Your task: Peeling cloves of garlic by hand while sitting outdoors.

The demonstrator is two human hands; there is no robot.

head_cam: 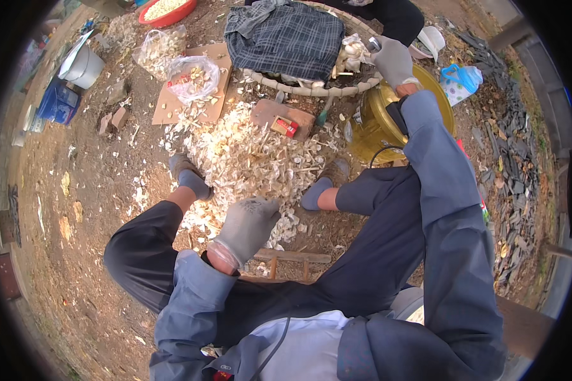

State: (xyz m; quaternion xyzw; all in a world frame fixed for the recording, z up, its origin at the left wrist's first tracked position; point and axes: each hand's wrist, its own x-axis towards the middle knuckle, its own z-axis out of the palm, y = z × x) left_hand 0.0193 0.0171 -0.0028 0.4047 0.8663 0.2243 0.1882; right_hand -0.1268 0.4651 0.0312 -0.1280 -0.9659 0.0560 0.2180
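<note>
My left hand (pixel 251 221), in a grey glove, hovers over a heap of garlic skins (pixel 248 157) between my feet. Its fingers are curled, and whether they hold anything is hidden. Far forward, my right hand (pixel 393 59), gloved alike, reaches to the right rim of a large woven basket (pixel 310 90). A small metal-looking thing (pixel 374 44) shows at its fingertips; its kind cannot be told. Beside those fingers lie garlic bulbs (pixel 352 53) in the basket. A dark plaid cloth (pixel 291 40) covers much of the basket.
A yellow bucket (pixel 381 128) stands under my right forearm. Before the basket lies a brick (pixel 279 114) with a small red box (pixel 284 126). Bags of garlic cloves (pixel 193 78) rest on and beside cardboard (pixel 164 107). Another person's dark-clad leg (pixel 403 21) is behind the basket.
</note>
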